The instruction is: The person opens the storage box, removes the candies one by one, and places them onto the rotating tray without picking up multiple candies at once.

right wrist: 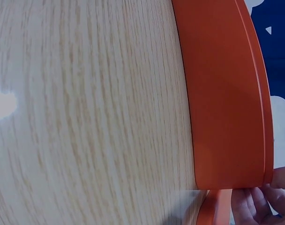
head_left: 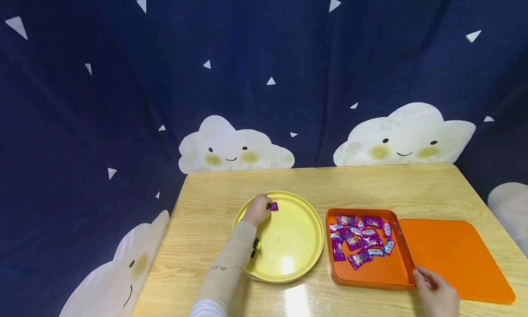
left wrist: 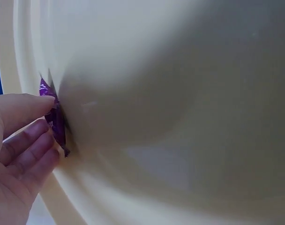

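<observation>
My left hand (head_left: 255, 210) reaches over the far left part of a round yellow tray (head_left: 293, 246). Its thumb and fingers pinch a purple-wrapped candy (left wrist: 56, 119) just by the tray's raised rim, as the left wrist view shows. At the near right corner of a shallow orange box (head_left: 371, 282), my right hand (head_left: 438, 293) grips the wall, thumb at the rim and fingers outside. Inside the box lie several purple-wrapped candies (head_left: 359, 259) and small blue-and-white wrapped candies (head_left: 376, 252), mostly toward its far and left sides.
A flat orange lid (head_left: 458, 257) lies right of the box on the wooden table (head_left: 222, 188). Beside the left forearm is a small black-and-yellow item (head_left: 255, 247), partly hidden. Behind the table hangs a dark blue curtain (head_left: 247, 42) with clouds.
</observation>
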`<action>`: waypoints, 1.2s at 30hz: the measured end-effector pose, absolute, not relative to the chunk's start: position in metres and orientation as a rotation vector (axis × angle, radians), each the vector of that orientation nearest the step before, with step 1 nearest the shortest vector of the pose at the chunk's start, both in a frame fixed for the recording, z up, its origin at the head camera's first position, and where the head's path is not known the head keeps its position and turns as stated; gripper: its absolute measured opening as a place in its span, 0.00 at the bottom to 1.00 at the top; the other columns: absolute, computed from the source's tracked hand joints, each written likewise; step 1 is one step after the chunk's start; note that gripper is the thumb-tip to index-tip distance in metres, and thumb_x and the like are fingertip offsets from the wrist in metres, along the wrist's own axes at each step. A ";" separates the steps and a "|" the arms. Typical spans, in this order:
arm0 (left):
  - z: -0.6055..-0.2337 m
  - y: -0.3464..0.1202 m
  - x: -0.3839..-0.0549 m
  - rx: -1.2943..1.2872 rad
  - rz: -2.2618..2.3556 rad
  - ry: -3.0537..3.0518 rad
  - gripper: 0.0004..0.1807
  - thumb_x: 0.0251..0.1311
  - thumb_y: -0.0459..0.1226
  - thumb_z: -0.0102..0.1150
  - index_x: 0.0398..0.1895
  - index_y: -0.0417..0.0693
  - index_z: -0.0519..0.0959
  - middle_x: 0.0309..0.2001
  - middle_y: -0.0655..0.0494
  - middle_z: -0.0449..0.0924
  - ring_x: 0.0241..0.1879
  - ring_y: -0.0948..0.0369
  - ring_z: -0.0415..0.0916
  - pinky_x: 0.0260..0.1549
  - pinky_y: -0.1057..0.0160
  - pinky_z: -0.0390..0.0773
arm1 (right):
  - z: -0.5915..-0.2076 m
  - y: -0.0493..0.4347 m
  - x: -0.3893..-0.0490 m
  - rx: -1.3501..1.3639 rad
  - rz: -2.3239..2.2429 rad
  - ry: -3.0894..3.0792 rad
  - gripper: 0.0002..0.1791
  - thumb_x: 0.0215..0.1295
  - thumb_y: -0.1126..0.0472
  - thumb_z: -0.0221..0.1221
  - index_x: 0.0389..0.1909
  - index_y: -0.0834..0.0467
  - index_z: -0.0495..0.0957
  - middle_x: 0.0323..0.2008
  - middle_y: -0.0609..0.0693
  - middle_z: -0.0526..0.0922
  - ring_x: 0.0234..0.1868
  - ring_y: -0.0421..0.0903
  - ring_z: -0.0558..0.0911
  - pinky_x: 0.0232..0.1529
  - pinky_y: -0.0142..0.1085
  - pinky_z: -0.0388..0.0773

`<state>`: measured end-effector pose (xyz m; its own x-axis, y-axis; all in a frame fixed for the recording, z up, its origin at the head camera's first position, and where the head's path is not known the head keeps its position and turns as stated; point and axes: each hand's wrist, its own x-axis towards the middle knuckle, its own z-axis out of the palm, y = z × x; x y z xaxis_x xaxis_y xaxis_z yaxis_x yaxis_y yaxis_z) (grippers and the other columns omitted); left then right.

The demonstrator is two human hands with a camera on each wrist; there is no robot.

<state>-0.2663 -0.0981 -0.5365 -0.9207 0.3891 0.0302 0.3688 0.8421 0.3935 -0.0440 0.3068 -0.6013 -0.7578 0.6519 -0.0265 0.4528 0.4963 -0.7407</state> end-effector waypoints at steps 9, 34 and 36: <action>-0.521 -0.087 -0.267 0.738 0.667 3.035 0.16 0.54 0.34 0.59 0.48 0.41 0.78 0.50 0.47 0.74 0.52 0.52 0.69 0.48 0.58 0.73 | -0.554 0.284 -0.037 -0.941 1.163 -2.475 0.17 0.61 0.57 0.57 0.43 0.66 0.79 0.20 0.46 0.82 0.17 0.22 0.67 0.18 0.23 0.67; -0.485 0.032 -0.245 1.096 -0.007 2.970 0.40 0.54 0.63 0.48 0.70 0.70 0.48 0.72 0.57 0.41 0.70 0.55 0.37 0.65 0.48 0.43 | -0.582 0.299 -0.041 -0.889 1.177 -2.473 0.23 0.61 0.50 0.57 0.44 0.68 0.78 0.21 0.42 0.81 0.19 0.23 0.69 0.18 0.24 0.70; -0.486 0.042 -0.241 1.135 -0.047 2.952 0.41 0.54 0.64 0.46 0.70 0.70 0.47 0.72 0.58 0.40 0.70 0.56 0.37 0.66 0.49 0.43 | -0.597 0.306 -0.044 -0.912 1.148 -2.489 0.24 0.61 0.48 0.56 0.45 0.66 0.78 0.21 0.38 0.79 0.19 0.23 0.69 0.19 0.22 0.69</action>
